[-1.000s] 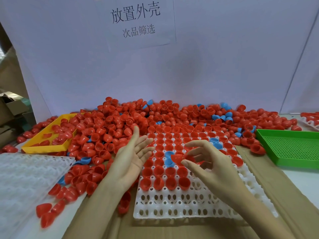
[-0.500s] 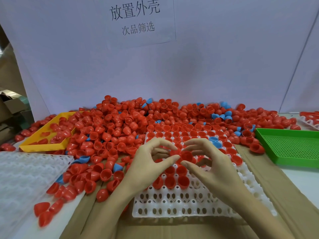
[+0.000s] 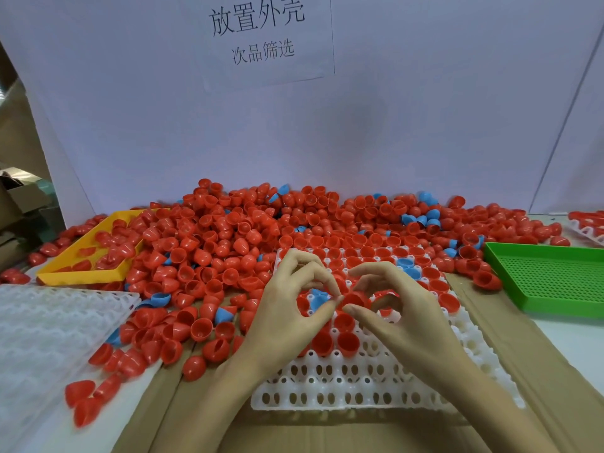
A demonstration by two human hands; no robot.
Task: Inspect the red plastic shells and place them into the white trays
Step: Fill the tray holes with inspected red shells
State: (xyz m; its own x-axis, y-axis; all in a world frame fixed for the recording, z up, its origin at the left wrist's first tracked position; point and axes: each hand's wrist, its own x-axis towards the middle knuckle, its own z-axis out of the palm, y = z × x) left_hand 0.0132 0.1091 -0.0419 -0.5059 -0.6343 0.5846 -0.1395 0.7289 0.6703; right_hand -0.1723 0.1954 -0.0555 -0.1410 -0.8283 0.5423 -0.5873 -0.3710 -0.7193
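A white tray (image 3: 376, 390) with round holes lies in front of me, its far rows filled with red shells and a few blue ones. Above its middle, my left hand (image 3: 287, 308) and my right hand (image 3: 398, 308) meet fingertip to fingertip. Both pinch one red shell (image 3: 354, 300) between thumb and fingers just over the tray. A big heap of loose red shells (image 3: 228, 250) with a few blue ones spreads behind and to the left of the tray.
A yellow tray (image 3: 81, 269) with shells sits at the far left, a second white tray (image 3: 42, 338) at the near left. A green perforated tray (image 3: 552, 276) lies at the right. Brown cardboard (image 3: 539, 371) covers the table under the tray. A white wall stands behind.
My left hand came in from the open, raised pose beside the pile and joined my right hand over the tray; both now pinch the same red shell.
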